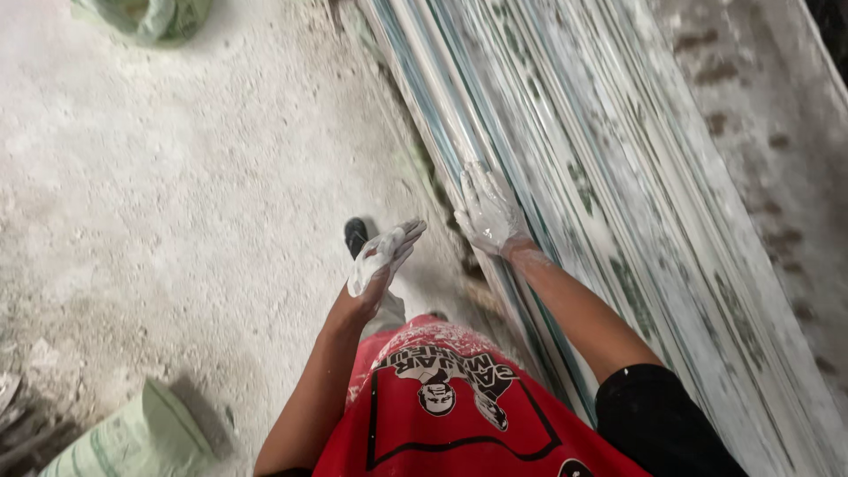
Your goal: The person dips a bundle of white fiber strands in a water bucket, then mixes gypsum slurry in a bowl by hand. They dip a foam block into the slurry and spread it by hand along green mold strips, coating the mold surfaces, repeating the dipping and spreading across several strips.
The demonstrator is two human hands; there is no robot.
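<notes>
stacked panels (618, 177) lean at person's right, long axis running away up-frame. right hand (488, 212) nearer, flat and open on the front edge; left hand (382, 254) open, empty, apart over the dusty floor (177, 177).

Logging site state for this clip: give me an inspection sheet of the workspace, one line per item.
Surface: rough concrete floor, coated in white dust.
Job's things: stack of long white panels with greenish edges, leaning along the right side.
Clutter: pale green sack at lower left; another sack at top left.
Hands: right hand, white with powder, pressed on a panel edge; left hand, also powdered, open and free beside it.
Cables: nothing seen.
Surroundings: stained wall behind the panels; a dark shoe on the floor.
</notes>
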